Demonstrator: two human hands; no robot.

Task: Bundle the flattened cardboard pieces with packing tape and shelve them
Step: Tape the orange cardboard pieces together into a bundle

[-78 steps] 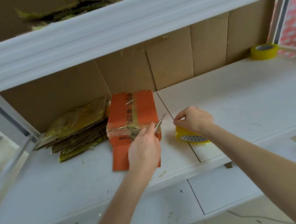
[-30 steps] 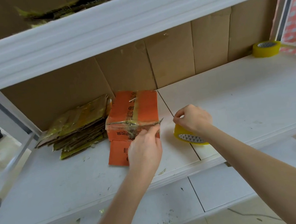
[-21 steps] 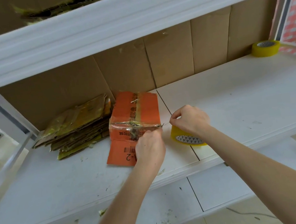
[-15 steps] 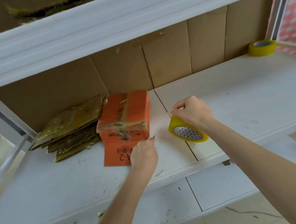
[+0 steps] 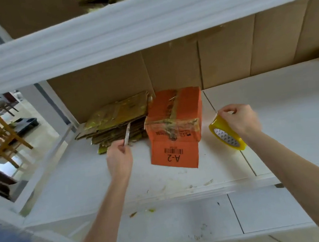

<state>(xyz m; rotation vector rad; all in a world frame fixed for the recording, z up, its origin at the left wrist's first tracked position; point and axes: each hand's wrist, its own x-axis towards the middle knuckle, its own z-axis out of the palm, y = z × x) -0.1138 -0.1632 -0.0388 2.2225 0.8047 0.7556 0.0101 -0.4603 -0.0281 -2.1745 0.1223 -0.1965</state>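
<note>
The left hand (image 5: 119,158), pinching a thin blade (image 5: 127,133), has moved left of centre. The right hand (image 5: 239,120) grips the roll (image 5: 228,138), now apart from the bundle (image 5: 175,126) at centre. The tape seems cut; shelving remains.

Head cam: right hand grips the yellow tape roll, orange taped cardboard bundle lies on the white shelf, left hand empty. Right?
One slip: the left hand is not empty. The head view shows its grip pinching a thin silvery blade. The rest stands: the right hand holds the yellow tape roll, and the orange taped cardboard bundle lies on the white shelf.
</note>
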